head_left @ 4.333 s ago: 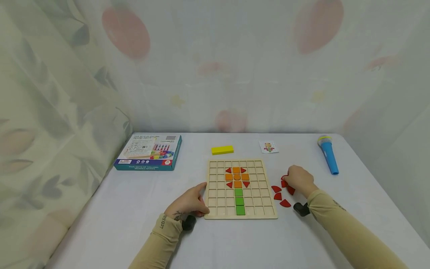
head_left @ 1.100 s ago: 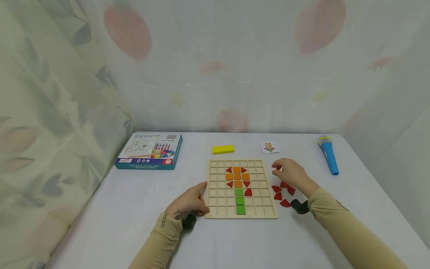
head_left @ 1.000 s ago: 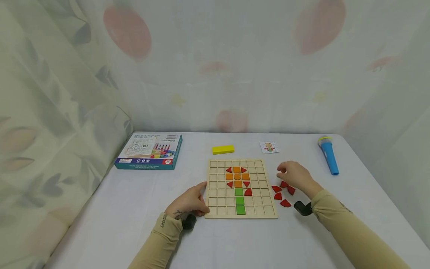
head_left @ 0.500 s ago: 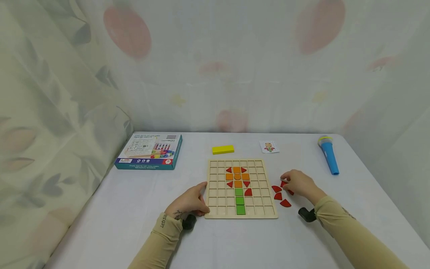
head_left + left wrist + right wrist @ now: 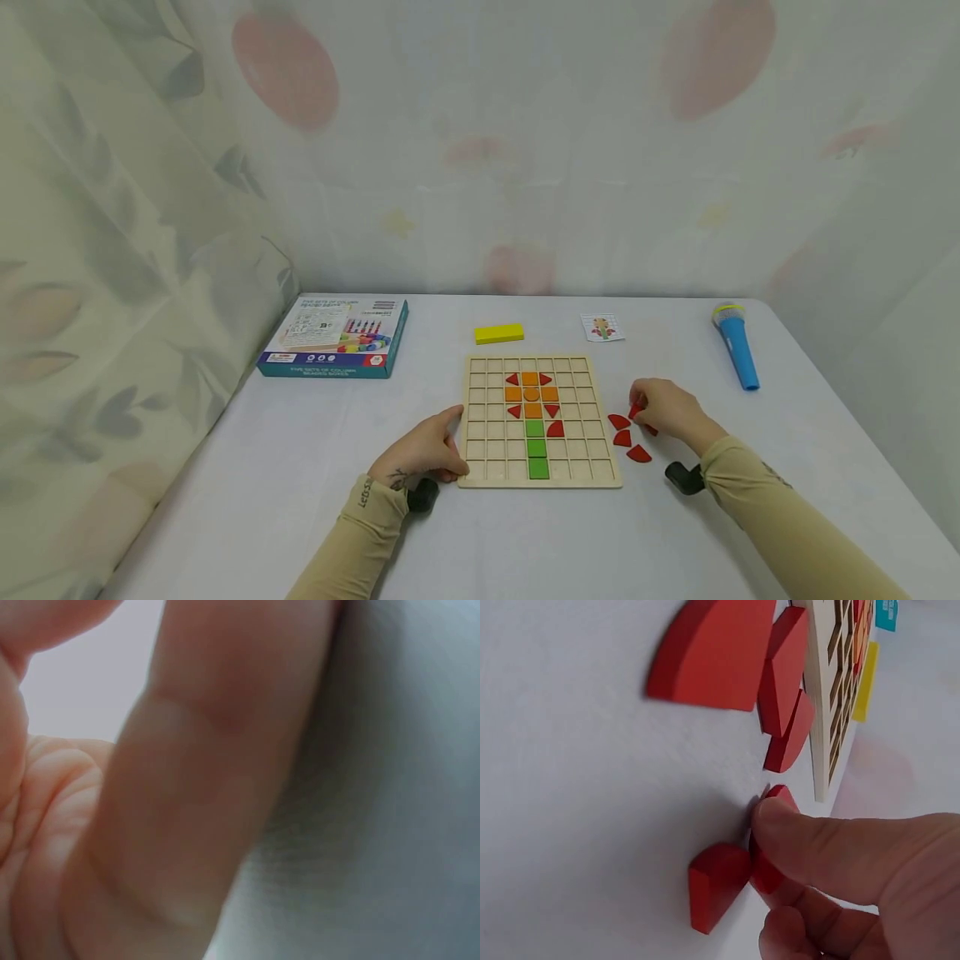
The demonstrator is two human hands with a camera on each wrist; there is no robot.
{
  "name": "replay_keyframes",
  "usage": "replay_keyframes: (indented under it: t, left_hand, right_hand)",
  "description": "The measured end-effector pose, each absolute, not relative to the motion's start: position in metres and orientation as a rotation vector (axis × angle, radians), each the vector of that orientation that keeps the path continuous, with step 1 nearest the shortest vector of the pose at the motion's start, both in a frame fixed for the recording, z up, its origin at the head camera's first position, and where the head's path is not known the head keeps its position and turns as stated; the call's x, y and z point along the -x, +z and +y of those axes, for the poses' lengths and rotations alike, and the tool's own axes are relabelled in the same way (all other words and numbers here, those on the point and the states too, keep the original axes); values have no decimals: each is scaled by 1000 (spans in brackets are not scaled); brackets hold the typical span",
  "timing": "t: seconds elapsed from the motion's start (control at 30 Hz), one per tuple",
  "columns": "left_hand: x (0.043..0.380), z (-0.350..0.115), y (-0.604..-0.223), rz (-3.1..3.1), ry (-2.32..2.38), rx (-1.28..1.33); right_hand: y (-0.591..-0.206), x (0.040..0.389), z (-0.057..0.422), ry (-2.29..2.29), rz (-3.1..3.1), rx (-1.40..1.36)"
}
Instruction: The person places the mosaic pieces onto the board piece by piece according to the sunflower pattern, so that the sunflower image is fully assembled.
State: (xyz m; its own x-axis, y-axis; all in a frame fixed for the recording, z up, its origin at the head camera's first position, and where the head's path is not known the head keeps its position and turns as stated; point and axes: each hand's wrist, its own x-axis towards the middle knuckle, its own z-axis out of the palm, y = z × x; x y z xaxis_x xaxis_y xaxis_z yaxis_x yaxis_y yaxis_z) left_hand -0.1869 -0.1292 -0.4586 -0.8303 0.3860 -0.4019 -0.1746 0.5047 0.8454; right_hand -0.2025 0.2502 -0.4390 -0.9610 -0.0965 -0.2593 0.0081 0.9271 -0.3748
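Note:
At the right of the pegless wooden grid board, my right hand pinches a red quarter-circle piece between thumb and fingertips. Close beside it lies another red piece. Several more red quarter-circle pieces lie between the hand and the board. My left hand rests against the board's left edge, index finger stretched along it and thumb at the near corner. Set in the board are orange tiles, a column of green squares, small red triangles, and one red quarter-circle right of the top green square.
Behind the board lie a yellow block and a small pattern card. A flat printed box sits at the back left. The blue toy microphone is at the back right. Fabric hangs behind the table.
A red quarter-circle has appeared on the board beside the top green square. My right hand has come back down to the loose pieces and grasped another. The left hand has stayed put.

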Motion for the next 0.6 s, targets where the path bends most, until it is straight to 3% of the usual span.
replay_keyframes:
  t: [0.6]
  left_hand:
    - [186,-129,-458,2173,1351,-158]
  right_hand:
    - [-411,210,224,-822,2919,320]
